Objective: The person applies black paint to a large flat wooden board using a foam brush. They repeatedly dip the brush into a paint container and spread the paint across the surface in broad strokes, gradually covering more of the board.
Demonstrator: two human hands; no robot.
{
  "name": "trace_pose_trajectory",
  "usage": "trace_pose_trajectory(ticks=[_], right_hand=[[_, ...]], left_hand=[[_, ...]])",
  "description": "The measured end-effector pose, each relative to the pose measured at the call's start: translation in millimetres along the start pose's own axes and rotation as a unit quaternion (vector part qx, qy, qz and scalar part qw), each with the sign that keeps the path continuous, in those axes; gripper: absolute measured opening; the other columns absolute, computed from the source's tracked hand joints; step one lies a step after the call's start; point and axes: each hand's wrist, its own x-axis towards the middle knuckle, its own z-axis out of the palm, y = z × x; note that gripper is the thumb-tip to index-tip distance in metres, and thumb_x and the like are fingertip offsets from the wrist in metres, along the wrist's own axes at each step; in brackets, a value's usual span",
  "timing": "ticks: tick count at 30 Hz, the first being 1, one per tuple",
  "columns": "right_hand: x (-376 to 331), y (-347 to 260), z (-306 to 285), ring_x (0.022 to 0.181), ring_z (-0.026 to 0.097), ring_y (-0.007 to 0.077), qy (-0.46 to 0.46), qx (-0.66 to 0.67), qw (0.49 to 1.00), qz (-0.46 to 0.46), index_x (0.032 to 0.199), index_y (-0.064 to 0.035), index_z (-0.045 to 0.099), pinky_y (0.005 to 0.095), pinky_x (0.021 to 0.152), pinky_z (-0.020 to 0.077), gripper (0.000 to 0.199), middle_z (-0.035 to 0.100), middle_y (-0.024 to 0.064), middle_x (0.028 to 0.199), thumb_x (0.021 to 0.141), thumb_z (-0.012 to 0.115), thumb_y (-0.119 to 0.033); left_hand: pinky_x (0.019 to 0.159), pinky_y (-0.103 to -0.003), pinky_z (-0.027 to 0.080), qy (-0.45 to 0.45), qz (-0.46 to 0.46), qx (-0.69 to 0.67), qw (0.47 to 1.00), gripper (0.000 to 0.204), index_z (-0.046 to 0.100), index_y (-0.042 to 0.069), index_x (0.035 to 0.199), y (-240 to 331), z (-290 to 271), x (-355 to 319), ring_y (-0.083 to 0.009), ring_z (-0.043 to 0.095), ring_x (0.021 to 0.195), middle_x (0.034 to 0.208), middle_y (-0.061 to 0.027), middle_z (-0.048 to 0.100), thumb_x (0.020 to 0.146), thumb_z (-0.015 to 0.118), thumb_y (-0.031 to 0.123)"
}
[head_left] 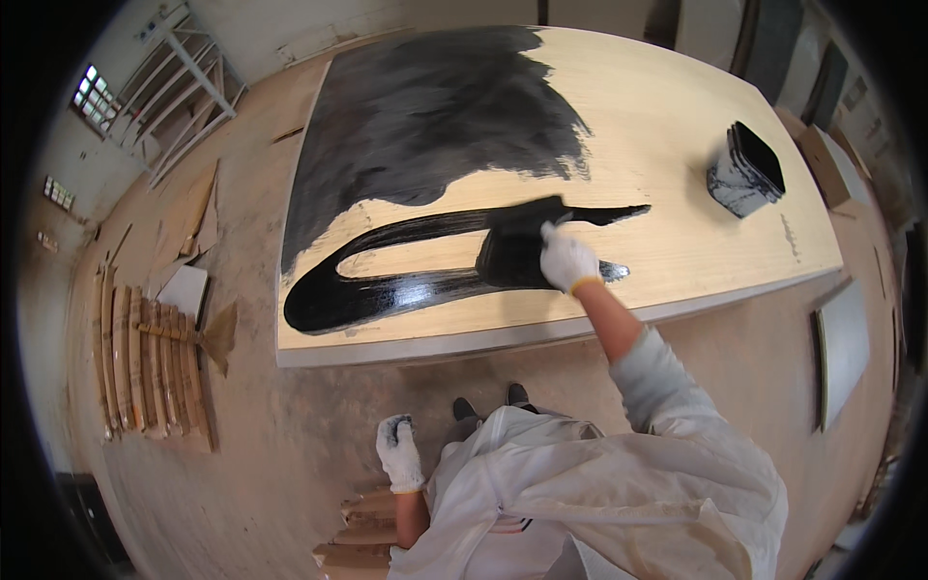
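My right hand (pixel 568 259), in a white knitted glove, is closed on a wide, black-coated spreading tool (pixel 510 249); its exact kind is hard to make out. The tool lies against a large pale wood-grain panel (pixel 657 126), within a glossy loop of wet black coating (pixel 387 293). A duller black coating (pixel 445 106) covers the panel's far left part. Low in front of me, away from the panel, hangs my left hand (pixel 399 454), also gloved, its fingers curled. A dark patch shows at those fingers; whether it is a stain or a held thing is unclear.
A black-smeared square bucket (pixel 742 179) stands on the panel's right side. Bundled brown strips (pixel 150 362) lie on the floor to the left, with a metal rack (pixel 179 92) farther back. A pale board (pixel 841 353) is at the right, and wrapped packages (pixel 358 532) lie by my left arm.
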Motion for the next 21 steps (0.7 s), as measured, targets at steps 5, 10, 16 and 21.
trace_pose_trajectory(ticks=[5,10,16,21], right_hand=[[81.6,-20.0,14.2,0.102,0.076,0.0481,0.021,0.001,0.999,-0.039,0.129,-0.0067,0.068,0.0593,0.089,0.0591,0.035,0.078,0.0285,0.108,0.101,0.051,-0.019],[-82.7,-22.5,25.0,0.105,0.077,0.0417,-0.084,-0.005,0.977,-0.198,0.153,-0.0044,0.054,0.0587,0.091,0.0596,0.053,0.075,0.031,0.117,0.102,0.049,-0.017],[-54.6,140.0,-47.0,0.093,0.077,0.0476,-0.044,-0.124,0.991,0.019,0.161,-0.0107,0.047,0.0617,0.086,0.0588,0.057,0.078,0.03,0.099,0.106,0.048,-0.027],[53.5,172.2,-31.9,0.1,0.074,0.0507,0.051,-0.114,0.992,0.031,0.146,-0.0147,0.06,0.0622,0.09,0.0574,0.045,0.077,0.0292,0.107,0.105,0.055,-0.032]], left_hand=[[0.086,-0.029,0.056,0.004,-0.013,0.047,0.999,0.014,0.072,0.002,0.112,-2.1,11.9,-17.6,-0.0116,0.067,0.092,0.103,-0.004,0.074,0.105,0.061,0.002],[0.089,-0.033,0.057,-0.004,0.011,0.144,0.99,0.014,0.072,0.0,0.114,-34.0,11.2,-34.5,-0.0168,0.07,0.094,0.103,-0.0088,0.075,0.104,0.063,0.005],[0.091,-0.037,0.059,-0.012,0.047,0.223,0.974,0.017,0.072,-0.002,0.114,-32.5,5.0,-30.9,-0.0263,0.075,0.098,0.104,-0.0174,0.077,0.102,0.064,0.008],[0.09,-0.039,0.06,-0.038,0.115,0.288,0.95,0.019,0.074,0.001,0.116,-3.6,31.5,-12.0,-0.0297,0.077,0.096,0.106,-0.019,0.078,0.101,0.067,0.011]])
